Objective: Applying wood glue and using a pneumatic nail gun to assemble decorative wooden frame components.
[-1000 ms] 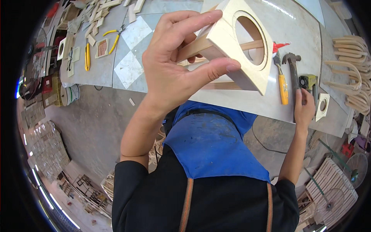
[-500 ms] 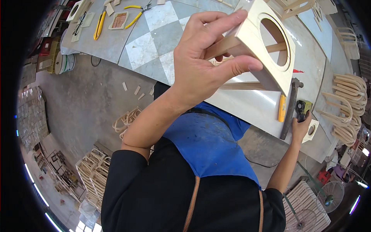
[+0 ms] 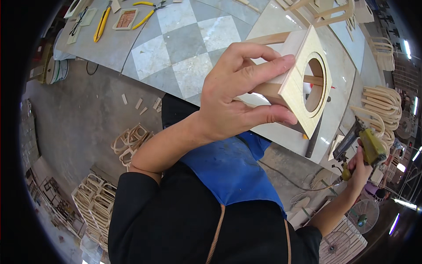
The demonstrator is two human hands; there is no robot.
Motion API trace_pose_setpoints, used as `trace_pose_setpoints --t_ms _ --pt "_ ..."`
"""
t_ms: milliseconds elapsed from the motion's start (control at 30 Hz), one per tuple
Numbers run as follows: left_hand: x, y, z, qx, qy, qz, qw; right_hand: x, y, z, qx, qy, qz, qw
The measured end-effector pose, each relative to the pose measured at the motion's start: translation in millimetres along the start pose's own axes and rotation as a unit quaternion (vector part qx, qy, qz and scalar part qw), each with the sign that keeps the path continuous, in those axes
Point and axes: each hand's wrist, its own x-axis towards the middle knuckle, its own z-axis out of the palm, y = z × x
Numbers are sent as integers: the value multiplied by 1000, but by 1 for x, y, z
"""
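Note:
My left hand [image 3: 241,94] grips a pale wooden frame [image 3: 293,90] by a corner, with thumb and fingers on either side of its edge. A square panel with a round hole faces right, and wooden legs run back from it, partly behind the hand. The frame is tilted above the table. Off the table's right edge, my right hand [image 3: 359,171] is closed round the handle of a yellow-green nail gun [image 3: 371,143]. An air hose [image 3: 323,189] runs from the gun's base. Below the frame, the dark handle of a hammer [image 3: 312,145] shows; its head is hidden.
The table [image 3: 112,48] carries yellow-handled pliers [image 3: 143,23], a yellow cutter [image 3: 102,24] and a small tray [image 3: 116,25] of brown pieces. Bent wooden parts [image 3: 382,103] are stacked at the right. Wooden frames [image 3: 94,204] stand on the floor at left, near scattered offcuts [image 3: 139,104].
My right hand has lifted the nail gun off the table and brought it rightward, upright. My left hand has turned the wooden frame and lowered it slightly. The view has shifted a little.

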Motion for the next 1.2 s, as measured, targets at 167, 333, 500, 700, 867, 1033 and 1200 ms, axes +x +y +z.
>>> trace_pose_setpoints --t_ms 167,333,500,700,867,1033,1200 --pt "-1 2 3 -13 16 23 1000 -41 -40 -8 139 -146 -34 979" --pt "-10 5 0 -30 20 18 999 -58 -38 -12 176 -249 -116 945" --pt "-13 8 -1 -50 15 4 999 -71 -70 23 133 -188 -247 941" --pt "-13 7 -4 -56 -11 13 998 -71 -93 35 145 -217 -258 930" --pt "-14 4 -5 -63 -17 13 998 -62 -88 18 120 -266 -250 923" --pt "-16 4 -6 -64 -14 12 998 -62 -100 19 86 -331 -108 933" --pt "-17 6 -6 -68 -20 4 997 -70 -150 24 46 -399 140 905"
